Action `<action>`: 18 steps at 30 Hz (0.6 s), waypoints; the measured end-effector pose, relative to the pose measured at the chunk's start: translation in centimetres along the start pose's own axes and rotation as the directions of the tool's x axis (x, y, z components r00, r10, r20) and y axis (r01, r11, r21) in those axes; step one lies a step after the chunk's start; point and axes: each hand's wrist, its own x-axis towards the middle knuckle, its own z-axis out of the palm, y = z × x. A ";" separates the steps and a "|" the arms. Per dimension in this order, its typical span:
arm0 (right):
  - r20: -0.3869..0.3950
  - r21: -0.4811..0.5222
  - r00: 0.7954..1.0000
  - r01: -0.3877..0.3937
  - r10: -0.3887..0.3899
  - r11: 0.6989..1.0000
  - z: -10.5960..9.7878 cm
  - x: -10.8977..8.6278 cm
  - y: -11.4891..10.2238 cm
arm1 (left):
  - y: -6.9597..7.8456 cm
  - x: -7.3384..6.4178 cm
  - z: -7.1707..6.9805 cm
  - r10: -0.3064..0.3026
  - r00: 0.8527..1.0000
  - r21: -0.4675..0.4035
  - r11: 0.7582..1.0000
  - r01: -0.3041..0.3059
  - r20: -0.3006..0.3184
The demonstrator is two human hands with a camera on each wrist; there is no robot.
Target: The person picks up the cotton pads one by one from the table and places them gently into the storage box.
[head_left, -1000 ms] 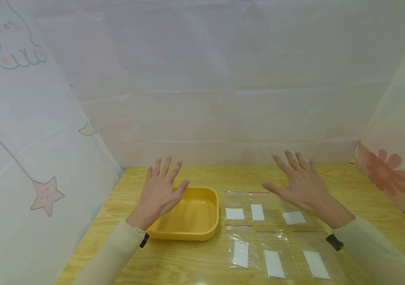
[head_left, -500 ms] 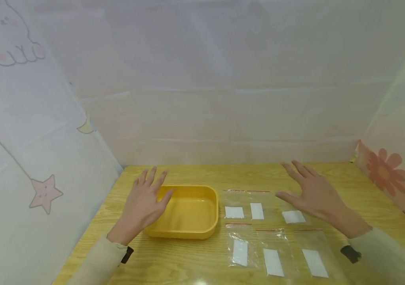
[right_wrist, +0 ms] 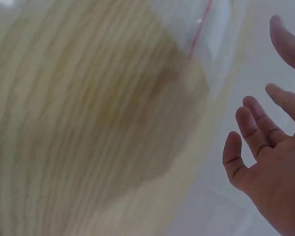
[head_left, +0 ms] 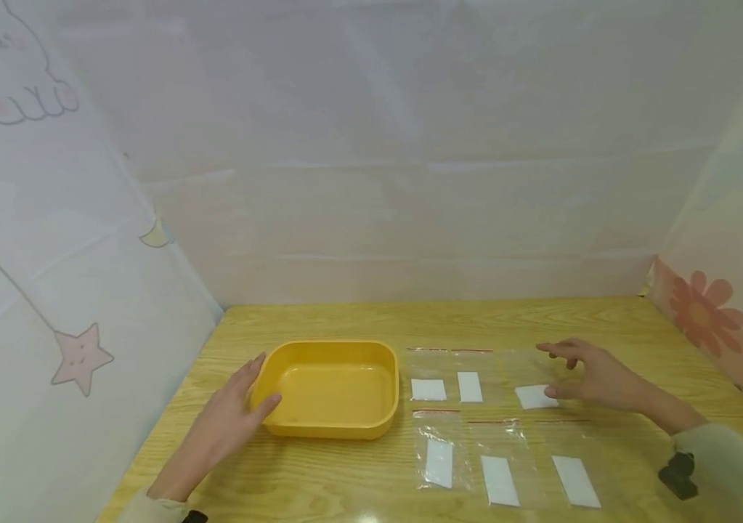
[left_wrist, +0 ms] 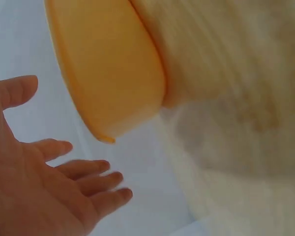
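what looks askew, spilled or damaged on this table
I see no spill or clear damage. Slightly odd: in the back row of clear zip bags, the left white rectangle and the right white rectangle, by the right hand, lie crosswise; the other four white rectangles lie lengthwise.

tray (head_left: pixel 328 430): ylw | bags (head_left: pixel 436 427): clr, most w/ red line | inserts (head_left: pixel 439 465): wht | tbl (head_left: pixel 319 479): ylw woodgrain | wall star (head_left: pixel 82 359): pink

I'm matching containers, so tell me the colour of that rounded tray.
The rounded tray is yellow, seen best in the head view.
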 end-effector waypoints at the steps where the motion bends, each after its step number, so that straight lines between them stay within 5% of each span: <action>1: 0.013 0.010 1.000 -0.006 0.006 1.000 0.1 -0.1 0.4 | -0.4 -0.2 0.1 0.005 1.000 -0.036 0.999 -0.005 0.002; 7: 0.070 0.053 0.997 0.031 -0.035 0.998 0.5 -0.3 2.7 | -2.0 -1.1 0.3 0.005 0.998 -0.226 0.974 0.009 0.060; 11: 0.082 0.057 0.995 0.044 -0.049 0.997 1.0 -0.3 3.6 | -2.6 -1.2 0.4 -0.012 0.992 -0.301 0.952 0.050 0.127; 18: 0.088 0.036 0.995 0.050 -0.053 0.998 1.6 -0.6 3.7 | -3.2 -1.3 0.5 0.028 0.987 -0.421 0.906 0.042 0.157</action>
